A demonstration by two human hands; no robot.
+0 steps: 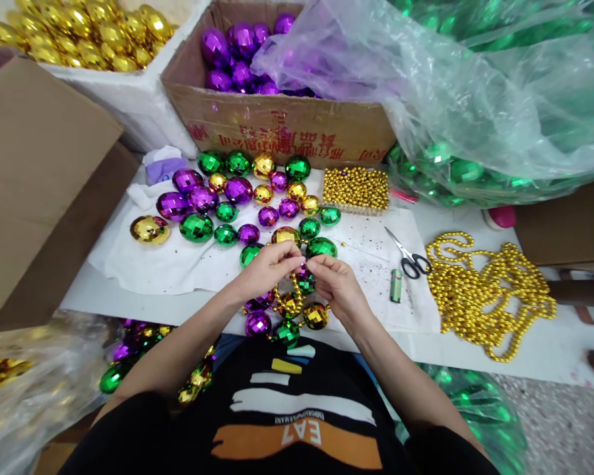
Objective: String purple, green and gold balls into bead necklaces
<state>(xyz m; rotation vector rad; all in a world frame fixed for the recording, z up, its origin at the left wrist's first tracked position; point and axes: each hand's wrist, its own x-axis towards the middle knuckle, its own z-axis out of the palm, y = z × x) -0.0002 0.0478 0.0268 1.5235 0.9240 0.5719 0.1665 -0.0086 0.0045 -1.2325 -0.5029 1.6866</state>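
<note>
The left hand (272, 267) and right hand (339, 287) each pinch thumb to forefinger, tips almost meeting, on something too small to tell. A gold bead loop (297, 300) sits just below, among shiny baubles (258, 324) by the table's (564, 349) near edge. Baubles crowd far toward the carton (287, 122); there is more room right, where white cloth (366, 290) reaches the scissors (408, 258).

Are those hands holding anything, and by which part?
Left hand and right hand seem pinched on something near the gold bead loop; what, and which part, can't be told.
</note>
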